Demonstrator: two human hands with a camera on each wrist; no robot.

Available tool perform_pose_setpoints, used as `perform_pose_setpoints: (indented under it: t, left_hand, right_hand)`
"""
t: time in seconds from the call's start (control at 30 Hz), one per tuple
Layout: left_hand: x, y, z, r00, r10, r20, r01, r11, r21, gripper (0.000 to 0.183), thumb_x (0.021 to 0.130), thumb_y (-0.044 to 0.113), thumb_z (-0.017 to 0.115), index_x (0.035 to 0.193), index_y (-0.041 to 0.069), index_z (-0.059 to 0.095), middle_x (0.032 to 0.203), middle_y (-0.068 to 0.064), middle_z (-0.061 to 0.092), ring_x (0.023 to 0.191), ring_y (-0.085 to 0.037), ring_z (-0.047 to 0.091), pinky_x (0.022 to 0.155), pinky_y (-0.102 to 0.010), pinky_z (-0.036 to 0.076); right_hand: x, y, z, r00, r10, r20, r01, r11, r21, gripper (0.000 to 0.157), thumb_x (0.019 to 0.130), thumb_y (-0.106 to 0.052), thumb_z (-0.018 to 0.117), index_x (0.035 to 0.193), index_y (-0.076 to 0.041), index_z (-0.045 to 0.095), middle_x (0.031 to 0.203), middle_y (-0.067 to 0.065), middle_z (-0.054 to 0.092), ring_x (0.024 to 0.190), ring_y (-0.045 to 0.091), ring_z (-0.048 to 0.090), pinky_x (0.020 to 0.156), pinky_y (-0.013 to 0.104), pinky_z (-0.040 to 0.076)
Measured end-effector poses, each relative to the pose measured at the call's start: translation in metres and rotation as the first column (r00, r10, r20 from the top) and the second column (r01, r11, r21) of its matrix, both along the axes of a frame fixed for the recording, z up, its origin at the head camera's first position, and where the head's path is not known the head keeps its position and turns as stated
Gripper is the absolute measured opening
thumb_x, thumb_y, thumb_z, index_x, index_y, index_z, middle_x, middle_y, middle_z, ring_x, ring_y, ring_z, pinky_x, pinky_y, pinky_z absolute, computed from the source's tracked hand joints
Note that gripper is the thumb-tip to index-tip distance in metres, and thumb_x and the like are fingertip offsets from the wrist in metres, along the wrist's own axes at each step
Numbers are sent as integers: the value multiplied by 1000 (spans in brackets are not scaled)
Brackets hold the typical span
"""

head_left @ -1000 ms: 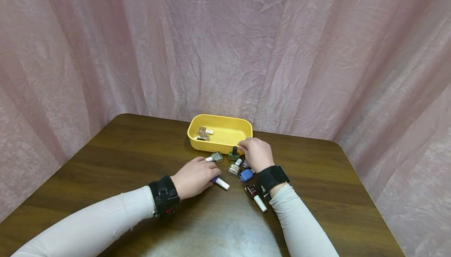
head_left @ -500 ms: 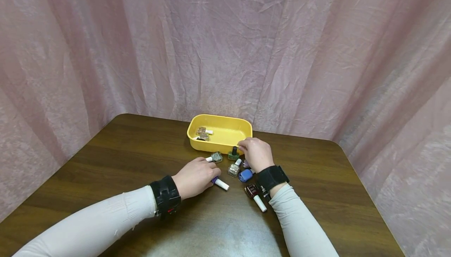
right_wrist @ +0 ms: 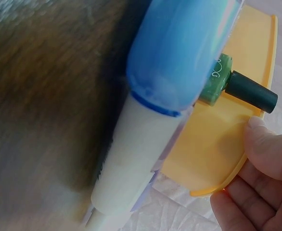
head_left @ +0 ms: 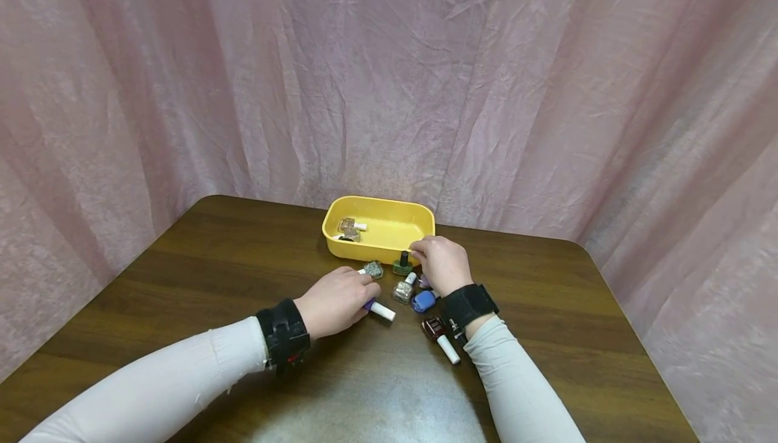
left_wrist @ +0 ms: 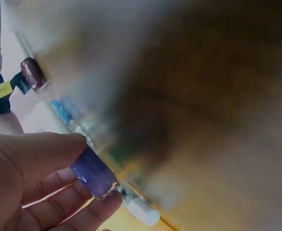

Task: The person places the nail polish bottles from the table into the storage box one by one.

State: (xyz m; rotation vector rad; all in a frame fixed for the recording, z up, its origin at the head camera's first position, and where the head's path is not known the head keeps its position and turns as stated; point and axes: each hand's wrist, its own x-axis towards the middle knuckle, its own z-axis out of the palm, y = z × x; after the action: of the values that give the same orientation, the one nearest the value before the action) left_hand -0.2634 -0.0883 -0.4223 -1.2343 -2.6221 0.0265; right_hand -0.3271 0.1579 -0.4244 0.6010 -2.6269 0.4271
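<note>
My left hand grips a purple nail polish bottle low over the table, thumb on one side and fingers on the other. Its white cap points toward the right. A yellow tray stands at the back of the table, and my right hand pinches the rim at its front right corner. Close to that hand, a green nail polish bottle with a black cap stands upright against the tray's front wall. A blue bottle with a white cap looms large in the right wrist view.
Glitter nail polishes lie between my hands, and a silvery one sits beside my left fingers. A dark red bottle lies near my right wrist. Several bottles rest at the tray's left end. A pink curtain hangs behind the table.
</note>
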Motion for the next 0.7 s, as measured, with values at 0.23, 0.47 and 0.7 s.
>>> perform_pose_setpoints:
  t: [0.23, 0.47, 0.7]
  left_hand:
    - [-6, -3, 17, 999, 30, -22, -29, 998, 61, 29, 89, 23, 96, 107, 14, 75, 96, 2, 72, 90, -20, 70, 94, -42, 58]
    - [-16, -9, 31, 996, 36, -81, -26, 993, 114, 30, 87, 17, 96, 105, 11, 73, 95, 0, 70, 90, -21, 70, 95, -44, 59]
    - [-29, -13, 42, 993, 72, -97, -57, 988, 144, 30, 87, 16, 96, 102, 10, 71, 91, 0, 66, 84, -22, 66, 85, -44, 59]
  right_hand:
    - [0, 1, 0, 1000, -6, 3, 6, 1000, -1, 9, 101, -15, 82, 107, -14, 87, 102, 3, 81, 94, 25, 77, 81, 47, 62]
    - [0, 2, -3, 1000, -3, -9, 3, 1000, -7, 8, 100, -15, 82, 107, -14, 87, 102, 3, 82, 94, 25, 77, 81, 47, 62]
    - [-1, 1, -4, 1000, 3, -25, -3, 1000, -9, 7, 99, -16, 83, 105, -15, 87, 101, 2, 81, 94, 25, 77, 80, 48, 62]
